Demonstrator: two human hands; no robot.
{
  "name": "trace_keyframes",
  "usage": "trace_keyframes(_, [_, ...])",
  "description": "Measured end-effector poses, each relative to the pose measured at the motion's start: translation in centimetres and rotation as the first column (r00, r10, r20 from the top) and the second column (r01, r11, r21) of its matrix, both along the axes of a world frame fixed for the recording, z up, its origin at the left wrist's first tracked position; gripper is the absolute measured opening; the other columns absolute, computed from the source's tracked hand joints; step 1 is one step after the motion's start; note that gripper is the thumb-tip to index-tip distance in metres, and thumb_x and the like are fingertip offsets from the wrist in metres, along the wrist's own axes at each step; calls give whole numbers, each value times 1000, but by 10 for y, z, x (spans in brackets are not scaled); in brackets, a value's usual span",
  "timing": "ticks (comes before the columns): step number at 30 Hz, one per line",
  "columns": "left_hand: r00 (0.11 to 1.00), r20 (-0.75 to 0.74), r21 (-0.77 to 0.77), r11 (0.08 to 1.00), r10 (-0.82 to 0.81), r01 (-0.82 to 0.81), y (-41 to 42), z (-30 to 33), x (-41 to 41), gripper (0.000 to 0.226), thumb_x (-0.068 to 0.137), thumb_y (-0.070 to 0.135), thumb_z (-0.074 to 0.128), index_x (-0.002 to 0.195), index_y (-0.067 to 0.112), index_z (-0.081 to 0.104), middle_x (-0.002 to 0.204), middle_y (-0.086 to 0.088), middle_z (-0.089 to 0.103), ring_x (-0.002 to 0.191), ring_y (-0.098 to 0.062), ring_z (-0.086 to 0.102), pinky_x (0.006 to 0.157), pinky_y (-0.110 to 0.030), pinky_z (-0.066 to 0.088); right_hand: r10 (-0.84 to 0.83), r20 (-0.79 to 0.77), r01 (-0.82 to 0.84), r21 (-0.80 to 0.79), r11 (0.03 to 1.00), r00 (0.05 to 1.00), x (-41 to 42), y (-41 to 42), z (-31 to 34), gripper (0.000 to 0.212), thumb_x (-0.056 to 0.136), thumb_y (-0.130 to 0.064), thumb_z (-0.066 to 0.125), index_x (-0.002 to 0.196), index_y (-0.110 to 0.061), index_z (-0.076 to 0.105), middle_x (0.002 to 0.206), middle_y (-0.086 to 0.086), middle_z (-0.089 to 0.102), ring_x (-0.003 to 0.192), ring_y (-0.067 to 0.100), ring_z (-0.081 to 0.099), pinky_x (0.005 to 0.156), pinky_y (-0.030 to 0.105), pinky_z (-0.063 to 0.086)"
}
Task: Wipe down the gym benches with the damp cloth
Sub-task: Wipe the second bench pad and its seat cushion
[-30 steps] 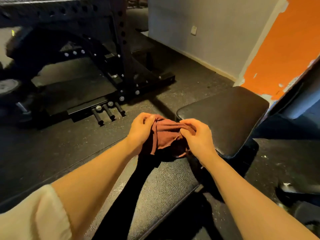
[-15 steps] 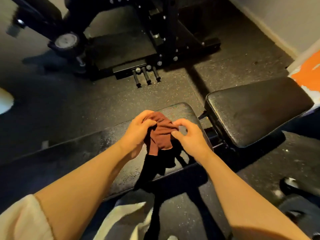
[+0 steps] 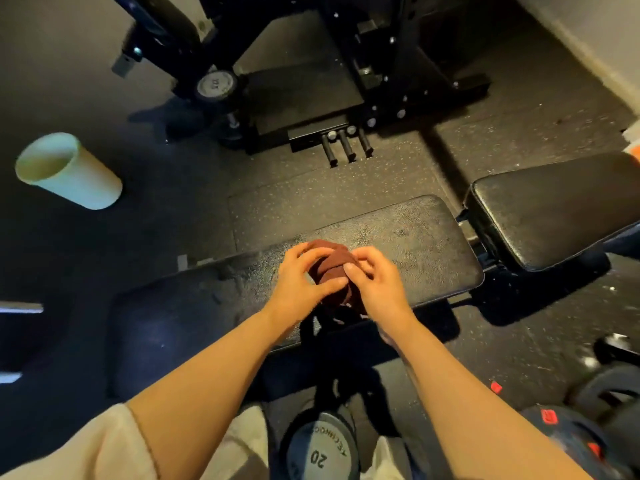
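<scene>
Both hands, left hand (image 3: pixel 300 283) and right hand (image 3: pixel 374 285), have gone on bunching the damp cloth (image 3: pixel 329 268) into a tighter wad, pinched between them just above the bench (image 3: pixel 408 244) (nothing wiped yet); wiping looks ready to begin directly below.

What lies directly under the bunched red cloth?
The black bench pad shows around the cloth, held by both hands; the patch beneath cloth and fingers is hidden.
</scene>
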State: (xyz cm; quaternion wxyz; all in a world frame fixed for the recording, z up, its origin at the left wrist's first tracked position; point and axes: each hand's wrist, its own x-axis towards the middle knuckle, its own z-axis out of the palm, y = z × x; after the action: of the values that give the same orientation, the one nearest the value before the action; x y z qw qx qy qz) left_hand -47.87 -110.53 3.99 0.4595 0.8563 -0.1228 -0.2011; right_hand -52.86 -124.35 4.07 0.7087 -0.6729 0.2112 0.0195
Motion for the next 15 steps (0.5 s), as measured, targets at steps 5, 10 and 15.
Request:
trace_keyframes(5, [994, -51, -83, 992, -96, 92, 66, -9, 21, 44, 62, 48, 73, 100, 27, 65, 104, 7, 64, 104, -12, 57, 96, -30, 41, -128, -22, 127, -29, 992, 992, 4, 79, 9, 14, 92, 5, 55, 94, -7, 62, 82, -1, 65, 66, -7, 61, 58, 10, 46])
trace_keyframes(10, [982, -124, -164, 979, -141, 120, 141, 7, 39, 33, 74, 25, 73, 103, 17, 59, 95, -1, 69, 88, -18, 65, 80, -26, 52, -161, -36, 157, -76, 985, 986, 9, 155, 23, 16, 90, -3, 62, 102, -12, 66, 103, 5, 66, 89, -2, 62, 74, 11, 47])
trace_keyframes(15, [972, -220, -222, 975, -78, 28, 189, 24, 46, 28, 87, 7, 69, 109, 5, 52, 87, -8, 69, 74, -11, 68, 68, -26, 55, -148, -45, 151, 80, 985, 988, -4, 213, 36, 61, 84, 8, 63, 134, -21, 42, 118, -10, 54, 93, -18, 58, 74, 6, 46])
